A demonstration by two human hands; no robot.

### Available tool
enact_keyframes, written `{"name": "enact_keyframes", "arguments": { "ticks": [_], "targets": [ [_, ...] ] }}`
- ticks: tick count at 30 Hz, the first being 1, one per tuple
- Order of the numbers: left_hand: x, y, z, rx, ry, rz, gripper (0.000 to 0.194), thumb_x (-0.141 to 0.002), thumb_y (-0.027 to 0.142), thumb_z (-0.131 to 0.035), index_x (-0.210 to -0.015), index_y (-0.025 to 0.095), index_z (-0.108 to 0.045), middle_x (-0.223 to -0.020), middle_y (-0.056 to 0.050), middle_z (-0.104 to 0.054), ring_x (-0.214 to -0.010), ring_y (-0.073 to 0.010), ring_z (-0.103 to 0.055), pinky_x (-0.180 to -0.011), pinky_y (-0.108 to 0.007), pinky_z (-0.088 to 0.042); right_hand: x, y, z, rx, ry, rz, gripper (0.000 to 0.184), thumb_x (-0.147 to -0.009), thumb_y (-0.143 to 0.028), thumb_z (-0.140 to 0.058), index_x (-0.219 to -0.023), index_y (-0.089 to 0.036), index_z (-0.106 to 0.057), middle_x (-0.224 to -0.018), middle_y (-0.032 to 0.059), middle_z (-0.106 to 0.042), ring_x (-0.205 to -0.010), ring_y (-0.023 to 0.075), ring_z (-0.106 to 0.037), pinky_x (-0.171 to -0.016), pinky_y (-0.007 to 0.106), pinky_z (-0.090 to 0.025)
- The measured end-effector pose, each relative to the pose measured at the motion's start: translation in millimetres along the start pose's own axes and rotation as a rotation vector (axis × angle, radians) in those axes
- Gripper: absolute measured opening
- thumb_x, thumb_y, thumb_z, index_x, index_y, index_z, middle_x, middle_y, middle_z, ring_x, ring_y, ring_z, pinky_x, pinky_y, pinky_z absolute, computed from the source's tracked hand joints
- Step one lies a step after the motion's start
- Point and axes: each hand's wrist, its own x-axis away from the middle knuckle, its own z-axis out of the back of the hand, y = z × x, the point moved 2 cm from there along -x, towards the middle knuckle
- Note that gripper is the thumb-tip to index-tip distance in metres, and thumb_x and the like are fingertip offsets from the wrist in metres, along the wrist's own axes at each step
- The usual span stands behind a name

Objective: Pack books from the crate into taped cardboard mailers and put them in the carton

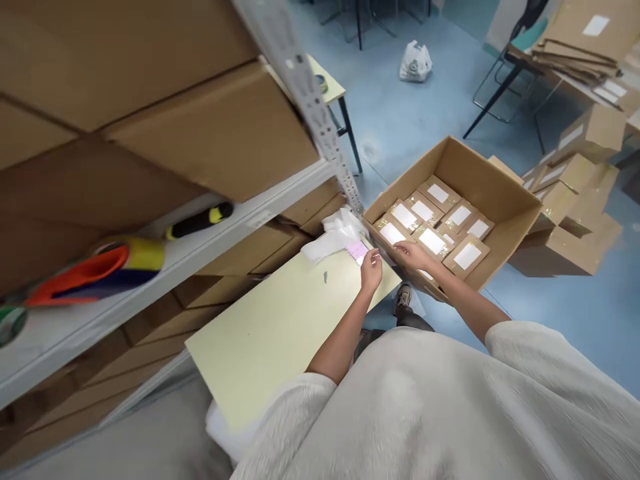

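Observation:
My left hand (pixel 371 269) rests on the far corner of a pale yellow table (pixel 280 327), fingers curled beside a small pink slip (pixel 358 251) and crumpled white paper (pixel 334 240). Whether it grips anything is hidden. My right hand (pixel 413 254) reaches into an open cardboard box (pixel 493 200), its fingers closed on one of several small brown packages (pixel 433 241) with white labels. The box sits just past the table's corner.
A metal shelf (pixel 165 260) on the left holds big cartons, a tape dispenser (pixel 95 270) and a black-and-yellow tool (pixel 200 221). More cartons (pixel 575 213) are stacked on the blue floor at right. A white bag (pixel 415 62) lies farther off. A chair and desk stand beyond.

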Motion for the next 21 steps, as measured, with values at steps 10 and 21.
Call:
{"name": "enact_keyframes", "arguments": {
  "ticks": [10, 21],
  "targets": [
    [129.0, -83.0, 182.9, 0.092, 0.238, 0.091, 0.035, -0.096, 0.015, -0.061, -0.129, 0.023, -0.068, -0.131, -0.013, -0.076, -0.115, -0.0237, -0.075, -0.109, -0.043, -0.055, 26.4, -142.6, -157.1, 0.042, -0.191, 0.235, 0.031, -0.108, -0.022, -0.055, -0.127, -0.023, -0.079, -0.128, 0.0096, -0.082, -0.111, 0.0235, -0.077, -0.102, 0.039, -0.062],
    [254.9, -141.5, 339.1, 0.283, 0.773, 0.097, 0.031, -0.093, 0.007, -0.057, -0.119, 0.021, -0.068, -0.123, -0.013, -0.077, -0.117, -0.0216, -0.075, -0.111, -0.04, -0.056, 36.5, -304.5, -307.7, 0.168, -0.578, 0.588, 0.03, -0.106, -0.017, -0.056, -0.123, -0.025, -0.079, -0.127, 0.0081, -0.082, -0.112, 0.0229, -0.078, -0.102, 0.038, -0.062]
  ]
}}
